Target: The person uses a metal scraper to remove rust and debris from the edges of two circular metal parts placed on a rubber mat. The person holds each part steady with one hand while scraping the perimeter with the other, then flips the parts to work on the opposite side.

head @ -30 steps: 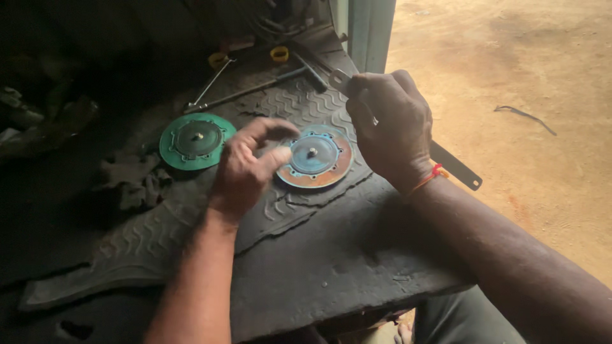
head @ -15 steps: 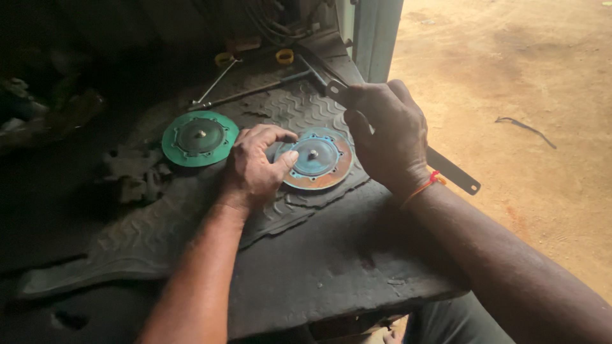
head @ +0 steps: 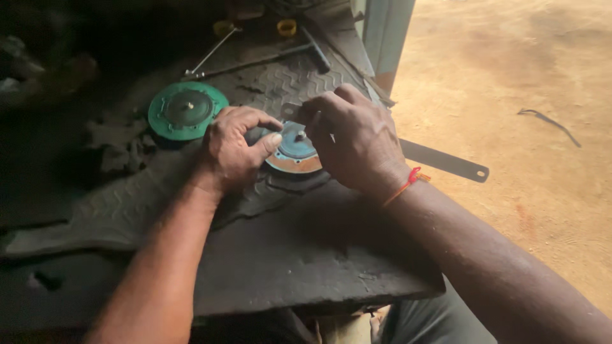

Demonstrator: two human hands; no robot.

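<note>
My left hand (head: pixel 233 150) pins the blue disc (head: pixel 294 150); right hand (head: pixel 354 140) clenches a flat metal tool (head: pixel 443 159) over its hub. Loose pinning, I reckon the disc spins off the table (head: pixel 306 267).

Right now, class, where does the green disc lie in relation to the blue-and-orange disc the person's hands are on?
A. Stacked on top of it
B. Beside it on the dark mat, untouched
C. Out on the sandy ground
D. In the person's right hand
B: the green disc lies apart on the dark mat, while the left hand and right hand meet over the blue-and-orange disc.
</note>
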